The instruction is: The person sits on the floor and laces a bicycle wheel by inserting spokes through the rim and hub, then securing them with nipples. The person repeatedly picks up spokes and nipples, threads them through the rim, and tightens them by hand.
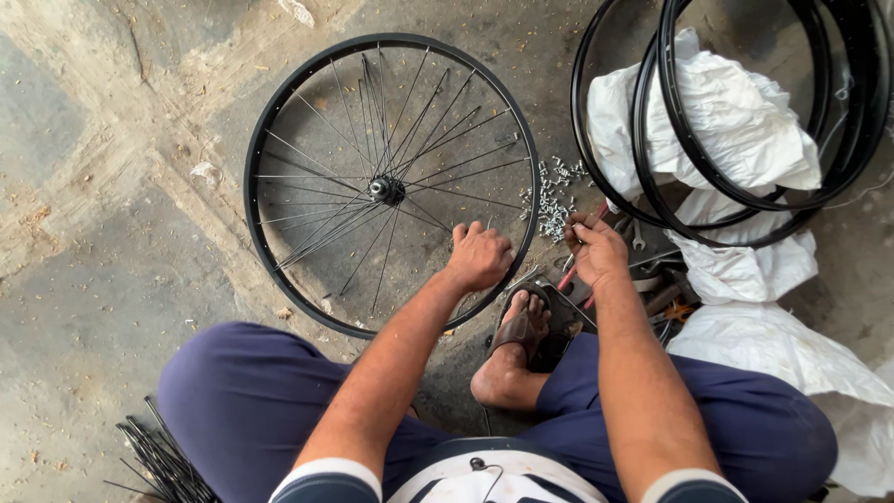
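1. Here, seen from above: bicycle wheel [391, 186] lying flat on the concrete floor [102, 233], black rim [265, 140] toward the seated person's knees, hub [385, 190] at centre, thin spokes [326, 228] fanning out, several loose and bunched.
2. Left hand [480, 256]: grip curled closed over the near edge of the rim, fingertips at a spoke end; exact pinch hidden beneath the knuckles.
3. Right hand [596, 250]: grip closed round a slim red-handled tool [570, 270], just beside the left grip, outside the rim.
4. Just beyond the right grip: scatter of small silver spoke nipples [551, 200]; further out, stacked bare rims [745, 121] over white sacking [736, 121].
5. Below both grips: sandalled foot [523, 326] against the rim; bundle of spare spokes [163, 461] well apart, near the left knee.
6. Judged good practice: keep the rim pinned flat, seat each spoke end squarely in its hole, start the nipple straight, turn lightly and evenly round the wheel.
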`<state>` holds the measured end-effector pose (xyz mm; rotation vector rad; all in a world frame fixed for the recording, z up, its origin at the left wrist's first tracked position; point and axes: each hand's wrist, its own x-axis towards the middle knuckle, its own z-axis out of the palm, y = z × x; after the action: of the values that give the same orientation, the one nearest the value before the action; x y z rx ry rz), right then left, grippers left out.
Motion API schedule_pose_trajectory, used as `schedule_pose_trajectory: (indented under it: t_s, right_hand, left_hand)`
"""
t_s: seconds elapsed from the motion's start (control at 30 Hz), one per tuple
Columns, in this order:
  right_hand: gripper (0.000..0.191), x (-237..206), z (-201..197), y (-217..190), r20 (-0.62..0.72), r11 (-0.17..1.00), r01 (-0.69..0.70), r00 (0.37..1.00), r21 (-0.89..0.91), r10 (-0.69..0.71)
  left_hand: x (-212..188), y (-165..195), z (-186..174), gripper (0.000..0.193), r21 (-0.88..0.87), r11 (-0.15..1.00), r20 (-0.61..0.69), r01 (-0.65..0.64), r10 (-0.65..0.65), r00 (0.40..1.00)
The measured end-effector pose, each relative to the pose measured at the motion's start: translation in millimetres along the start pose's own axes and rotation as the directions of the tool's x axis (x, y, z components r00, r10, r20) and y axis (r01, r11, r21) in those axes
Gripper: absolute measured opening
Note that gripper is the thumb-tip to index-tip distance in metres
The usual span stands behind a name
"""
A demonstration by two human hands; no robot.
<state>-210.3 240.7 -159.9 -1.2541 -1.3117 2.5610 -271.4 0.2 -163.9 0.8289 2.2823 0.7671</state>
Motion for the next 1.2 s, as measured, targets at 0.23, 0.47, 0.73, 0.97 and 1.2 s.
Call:
schedule_pose_trajectory:
  t_s: [0.23,0.47,0.73,0.97,1.2]
  right_hand:
    - [0.017,-53.6,-1.7,-19.9,0.075,0.981,0.055,0.996,-0.187,-0.042]
    - [0.010,-99.3,-5.9,16.2,0.035,0.987,-0.013,0.999,-0.159,0.018]
    - [0.013,-96.0,2.7,50.1,0.149,0.946,-0.030,0.985,-0.323,0.082]
    - [0.013,-105.2,9.1,64.5,0.232,0.902,0.008,0.967,-0.431,0.103]
    - [0.013,-102.8,9.9,76.0,0.110,0.867,0.013,0.993,-0.499,0.049]
  left_hand:
    - [10.0,1.3,-1.2,0.027,-0.052,0.999,-0.062,0.013,-0.016,0.998]
    - [-11.3,21.2,1.6,0.018,-0.091,0.996,-0.594,0.004,-0.058,0.803]
    - [-5.3,6.3,41.7,0.027,-0.996,0.071,-0.001,0.048,-0.571,0.821]
    - [-70.8,-10.0,60.9,0.020,-0.781,0.569,-0.060,0.257,-0.478,0.877]
    - [-55.3,4.5,75.0,0.020,-0.874,0.480,-0.191,0.074,-0.478,0.857]
